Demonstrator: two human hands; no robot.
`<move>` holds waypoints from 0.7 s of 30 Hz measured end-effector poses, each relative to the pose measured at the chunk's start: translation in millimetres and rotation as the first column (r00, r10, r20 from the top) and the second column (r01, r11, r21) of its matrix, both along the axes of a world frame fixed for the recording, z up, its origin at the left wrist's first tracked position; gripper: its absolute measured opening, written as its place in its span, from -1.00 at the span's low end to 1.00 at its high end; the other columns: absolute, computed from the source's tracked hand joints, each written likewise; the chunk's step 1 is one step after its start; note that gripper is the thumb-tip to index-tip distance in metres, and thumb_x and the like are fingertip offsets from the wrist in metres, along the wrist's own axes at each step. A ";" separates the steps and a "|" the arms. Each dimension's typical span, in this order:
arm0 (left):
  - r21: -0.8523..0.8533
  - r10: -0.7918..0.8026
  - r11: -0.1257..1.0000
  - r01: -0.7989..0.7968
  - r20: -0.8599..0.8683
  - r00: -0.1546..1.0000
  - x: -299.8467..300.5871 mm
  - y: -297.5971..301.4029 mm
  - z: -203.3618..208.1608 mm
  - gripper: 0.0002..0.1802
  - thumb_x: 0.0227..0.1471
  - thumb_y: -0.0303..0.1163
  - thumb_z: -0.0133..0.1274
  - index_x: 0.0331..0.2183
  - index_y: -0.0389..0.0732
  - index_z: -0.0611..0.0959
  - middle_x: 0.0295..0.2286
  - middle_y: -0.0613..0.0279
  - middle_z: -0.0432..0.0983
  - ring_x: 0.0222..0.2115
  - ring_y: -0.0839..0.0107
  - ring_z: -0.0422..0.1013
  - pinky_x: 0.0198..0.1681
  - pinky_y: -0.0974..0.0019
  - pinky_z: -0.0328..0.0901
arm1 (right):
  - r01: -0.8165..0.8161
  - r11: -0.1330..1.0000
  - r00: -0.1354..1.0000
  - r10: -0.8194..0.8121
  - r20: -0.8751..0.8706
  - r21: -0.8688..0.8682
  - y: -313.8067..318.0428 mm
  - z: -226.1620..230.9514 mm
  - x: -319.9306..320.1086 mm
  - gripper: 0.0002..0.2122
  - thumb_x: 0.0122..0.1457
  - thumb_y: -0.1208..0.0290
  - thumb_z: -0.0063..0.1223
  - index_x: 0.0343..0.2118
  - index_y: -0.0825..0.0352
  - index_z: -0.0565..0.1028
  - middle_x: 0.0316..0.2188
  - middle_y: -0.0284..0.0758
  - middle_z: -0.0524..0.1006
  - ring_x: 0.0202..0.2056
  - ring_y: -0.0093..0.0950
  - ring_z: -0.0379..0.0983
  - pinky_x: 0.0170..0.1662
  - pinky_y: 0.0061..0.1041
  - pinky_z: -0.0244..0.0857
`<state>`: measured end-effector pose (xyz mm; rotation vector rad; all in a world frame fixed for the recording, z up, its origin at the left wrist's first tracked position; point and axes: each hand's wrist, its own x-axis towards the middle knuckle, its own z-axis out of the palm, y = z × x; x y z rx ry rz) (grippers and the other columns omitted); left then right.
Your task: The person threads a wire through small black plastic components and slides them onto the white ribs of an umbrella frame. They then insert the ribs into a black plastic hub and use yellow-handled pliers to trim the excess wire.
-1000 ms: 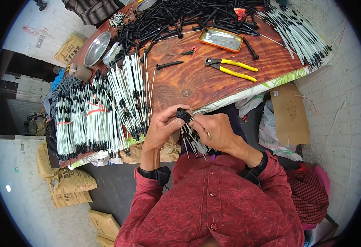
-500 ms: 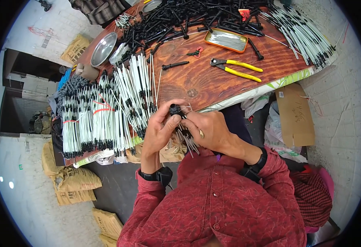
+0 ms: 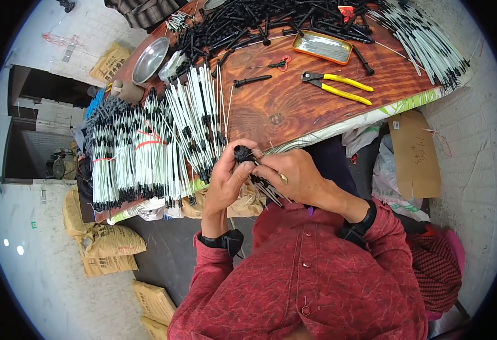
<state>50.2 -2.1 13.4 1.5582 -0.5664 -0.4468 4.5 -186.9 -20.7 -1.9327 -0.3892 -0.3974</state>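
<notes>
My left hand (image 3: pixel 225 184) and right hand (image 3: pixel 294 177) meet just off the near edge of the wooden table (image 3: pixel 294 102), over my lap. Together they grip a small bundle of rods (image 3: pixel 262 184): thin white sticks with black ends. My left fingers curl around the black tips at the top of the bundle, thumb pressed against them, and my right hand is closed around the shafts, which poke out below it toward my red shirt. Both hands are tight on the bundle, touching each other.

On the table to the left, near my left hand, lies a wide heap of white rods (image 3: pixel 146 147), laid side by side, some tied with red bands. Farther off, a pile of black parts (image 3: pixel 259 22) spreads across the far side of the table. A metal bowl (image 3: pixel 151 51) sits at the far left. Yellow-handled pliers (image 3: pixel 339 88) lie on bare wood to the right of centre, and just beyond them is a shallow orange tray (image 3: pixel 322 46). Another sheaf of white rods (image 3: pixel 424 39) rests at the far right corner. Tan sacks (image 3: pixel 106 243) lie on the floor to my left.
</notes>
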 end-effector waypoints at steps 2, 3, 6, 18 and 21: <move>-0.001 0.007 1.000 -0.007 -0.006 1.000 3.9 5.8 -3.4 -0.58 0.28 -0.25 0.06 0.06 -0.25 0.43 -0.15 0.27 0.46 -0.14 0.52 0.36 -0.06 0.45 0.28 | -0.044 0.999 0.998 0.045 -0.049 0.007 -1.4 2.3 0.4 -0.75 0.15 0.27 0.21 -0.50 0.37 0.49 -0.64 -0.09 0.47 -0.55 -0.07 0.48 -0.49 -0.19 0.31; -0.002 0.010 1.000 -0.010 -0.011 1.000 5.9 8.7 -5.1 -0.58 0.27 -0.25 0.07 0.05 -0.26 0.44 -0.15 0.27 0.46 -0.13 0.51 0.37 -0.05 0.44 0.28 | -0.084 0.996 0.992 0.086 -0.097 0.017 -3.1 5.0 0.2 -0.75 0.14 0.27 0.23 -0.45 0.38 0.51 -0.61 -0.09 0.49 -0.53 -0.08 0.49 -0.47 -0.21 0.33; -0.014 0.014 1.000 -0.014 0.009 1.000 8.9 11.6 -7.3 -0.59 0.26 -0.26 0.08 0.04 -0.26 0.45 -0.15 0.26 0.47 -0.13 0.49 0.37 -0.04 0.42 0.28 | -0.161 0.973 0.972 0.185 -0.148 0.163 -4.3 5.1 -4.7 -0.74 0.12 0.28 0.27 -0.33 0.40 0.54 -0.55 -0.10 0.53 -0.49 -0.12 0.53 -0.42 -0.26 0.37; -0.059 0.080 0.995 -0.082 -0.040 0.996 10.4 10.0 -5.3 -0.45 0.14 -0.17 0.23 0.02 -0.32 0.49 -0.18 0.17 0.54 -0.11 0.37 0.43 0.04 0.30 0.29 | -0.099 0.971 0.989 0.121 -0.088 0.217 4.1 -10.8 -5.4 -0.73 0.11 0.39 0.25 -0.16 0.39 0.55 -0.41 -0.12 0.59 -0.41 -0.16 0.58 -0.35 -0.30 0.43; -0.070 0.084 0.994 -0.088 -0.061 0.995 11.0 9.6 -6.0 -0.45 0.12 -0.18 0.24 0.02 -0.33 0.50 -0.17 0.15 0.56 -0.11 0.36 0.45 0.03 0.29 0.31 | 0.019 0.994 0.999 -0.022 0.023 0.104 9.8 -11.2 -4.9 -0.80 0.12 0.42 0.22 -0.23 0.37 0.55 -0.44 -0.15 0.58 -0.44 -0.15 0.56 -0.40 -0.28 0.42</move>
